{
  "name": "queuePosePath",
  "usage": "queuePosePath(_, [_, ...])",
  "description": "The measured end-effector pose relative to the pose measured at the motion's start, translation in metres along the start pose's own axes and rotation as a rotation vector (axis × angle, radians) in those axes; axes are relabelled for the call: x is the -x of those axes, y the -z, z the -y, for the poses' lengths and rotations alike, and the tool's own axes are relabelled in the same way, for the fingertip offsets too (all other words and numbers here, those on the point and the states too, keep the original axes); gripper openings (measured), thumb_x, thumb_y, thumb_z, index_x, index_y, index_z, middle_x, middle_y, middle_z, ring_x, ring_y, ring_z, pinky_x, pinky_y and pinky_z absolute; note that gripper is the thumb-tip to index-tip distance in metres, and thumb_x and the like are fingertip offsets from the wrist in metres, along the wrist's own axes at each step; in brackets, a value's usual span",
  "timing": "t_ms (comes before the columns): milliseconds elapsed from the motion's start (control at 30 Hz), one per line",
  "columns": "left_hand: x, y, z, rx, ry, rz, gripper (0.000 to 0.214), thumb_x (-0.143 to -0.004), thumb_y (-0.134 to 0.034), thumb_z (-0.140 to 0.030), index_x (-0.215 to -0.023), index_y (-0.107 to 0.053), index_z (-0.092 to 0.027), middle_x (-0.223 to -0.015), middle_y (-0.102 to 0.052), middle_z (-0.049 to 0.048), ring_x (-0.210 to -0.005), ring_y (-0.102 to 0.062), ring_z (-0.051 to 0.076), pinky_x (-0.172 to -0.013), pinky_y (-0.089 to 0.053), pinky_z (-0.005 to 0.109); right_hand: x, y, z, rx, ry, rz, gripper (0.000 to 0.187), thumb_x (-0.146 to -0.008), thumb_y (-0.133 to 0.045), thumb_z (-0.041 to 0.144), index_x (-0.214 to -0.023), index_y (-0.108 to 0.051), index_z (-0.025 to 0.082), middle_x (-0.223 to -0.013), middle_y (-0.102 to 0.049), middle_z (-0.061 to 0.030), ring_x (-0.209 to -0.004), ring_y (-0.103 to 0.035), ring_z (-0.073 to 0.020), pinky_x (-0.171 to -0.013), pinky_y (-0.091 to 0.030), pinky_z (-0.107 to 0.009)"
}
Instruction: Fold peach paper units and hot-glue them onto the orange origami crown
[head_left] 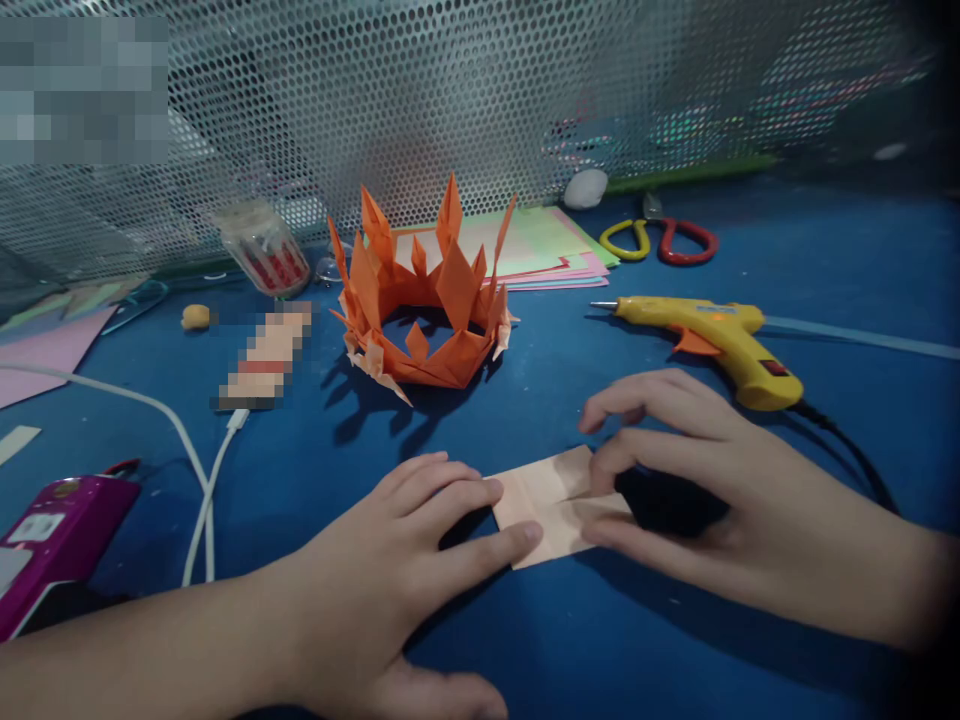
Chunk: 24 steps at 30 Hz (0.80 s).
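A small folded piece of pale orange paper (pixel 553 505) lies on the blue table (pixel 675 330) between my hands. My left hand (pixel 397 570) rests flat on the table with its fingers stretched out, fingertips pressing the paper's left edge. My right hand (pixel 690 480) arches over the paper's right side, fingers curled down and pinching its right end. Behind them stands an orange folded-paper crown (pixel 424 300) with spiky points.
A yellow glue gun (pixel 712 345) with a black cord lies to the right. Scissors (pixel 660 240) and a stack of coloured sheets (pixel 540 250) lie at the back by a perforated metal screen. A jar (pixel 262 250), white cable (pixel 199 470) and purple box (pixel 56 545) sit left.
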<state>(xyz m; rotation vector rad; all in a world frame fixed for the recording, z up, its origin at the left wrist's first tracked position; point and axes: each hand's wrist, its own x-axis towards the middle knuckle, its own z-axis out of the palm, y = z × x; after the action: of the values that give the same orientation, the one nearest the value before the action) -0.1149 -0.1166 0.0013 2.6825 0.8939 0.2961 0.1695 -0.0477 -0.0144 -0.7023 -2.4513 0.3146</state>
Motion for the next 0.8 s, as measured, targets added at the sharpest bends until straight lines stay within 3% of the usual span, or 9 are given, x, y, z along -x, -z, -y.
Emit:
queuePosePath(167, [-0.002,0.001,-0.001,0.003,-0.044,0.063,0.07,-0.098,-0.052,-0.061,-0.147,-0.046,-0.011,-0.147,-0.059,0.0163,-0.138,-0.054,0.029,-0.119,-0.038,0.049,-0.003,0.002,0.007,-0.2,-0.218,0.123,0.025,-0.089,-0.068,0.042,-0.072,-0.062,0.025,-0.095,-0.066,-0.0046,-0.084,-0.067,-0.0191,-0.072,-0.057,-0.031])
queuePosePath(233, [-0.003,0.001,-0.002,0.008,-0.04,0.072,0.069,-0.099,-0.05,-0.06,-0.146,-0.045,-0.01,-0.147,-0.059,0.0163,-0.138,-0.054,0.029,-0.119,-0.038,0.048,-0.002,0.001,0.009,-0.241,-0.233,0.132,0.025,-0.089,-0.068,0.042,-0.074,-0.061,0.024,-0.094,-0.066,-0.0036,-0.081,-0.066,-0.0175,-0.07,-0.057,-0.029])
queuePosePath(333, [-0.002,0.001,-0.002,-0.005,-0.03,0.068,0.064,-0.101,-0.047,-0.06,-0.142,-0.047,-0.011,-0.147,-0.061,0.0146,-0.14,-0.052,0.027,-0.119,-0.036,0.043,0.001,-0.003,0.01,-0.177,-0.127,0.09,0.009,-0.093,-0.064,0.033,-0.088,-0.068,0.027,-0.097,-0.065,-0.0036,-0.087,-0.065,-0.0176,-0.074,-0.057,-0.028])
queuePosePath(433, [0.001,-0.002,-0.002,-0.023,-0.052,0.025,0.061,-0.104,-0.041,-0.057,-0.146,-0.044,-0.014,-0.15,-0.058,0.0105,-0.14,-0.051,0.025,-0.116,-0.033,0.04,0.004,-0.004,0.007,-0.039,0.027,-0.025,0.02,-0.097,-0.055,0.018,-0.1,-0.071,0.029,-0.097,-0.063,-0.0034,-0.091,-0.063,-0.0173,-0.075,-0.054,-0.028])
queuePosePath(533, [0.003,-0.006,-0.001,-0.036,-0.076,-0.004,0.06,-0.106,-0.033,-0.055,-0.15,-0.041,-0.016,-0.151,-0.057,0.0077,-0.132,-0.054,0.025,-0.11,-0.032,0.039,0.007,-0.003,0.004,0.145,0.174,-0.082,0.021,-0.098,-0.055,0.013,-0.105,-0.069,0.028,-0.099,-0.066,-0.0028,-0.095,-0.061,-0.018,-0.08,-0.051,-0.029])
queuePosePath(600, [0.003,-0.008,-0.001,-0.049,-0.078,-0.009,0.06,-0.106,-0.03,-0.055,-0.151,-0.041,-0.016,-0.152,-0.056,0.0069,-0.13,-0.055,0.024,-0.106,-0.031,0.038,0.01,-0.004,0.004,0.225,0.251,-0.064,0.022,-0.101,-0.051,0.013,-0.107,-0.068,0.025,-0.101,-0.069,-0.0014,-0.097,-0.059,-0.0166,-0.085,-0.049,-0.028])
queuePosePath(733, [0.001,-0.008,-0.002,-0.058,-0.056,0.0,0.061,-0.106,-0.031,-0.057,-0.153,-0.038,-0.018,-0.154,-0.055,0.0064,-0.13,-0.054,0.022,-0.105,-0.029,0.037,0.016,-0.007,0.008,0.349,0.432,0.033,0.045,-0.105,-0.027,0.008,-0.112,-0.07,0.019,-0.111,-0.074,-0.0016,-0.1,-0.058,-0.0153,-0.084,-0.044,-0.032])
queuePosePath(800, [0.001,-0.008,-0.003,-0.058,-0.039,0.012,0.063,-0.106,-0.03,-0.058,-0.153,-0.037,-0.018,-0.154,-0.055,0.0061,-0.131,-0.054,0.022,-0.107,-0.028,0.037,0.018,-0.007,0.009,0.39,0.449,0.048,0.049,-0.105,-0.024,0.008,-0.113,-0.071,0.018,-0.112,-0.075,-0.002,-0.102,-0.057,-0.0161,-0.081,-0.043,-0.034])
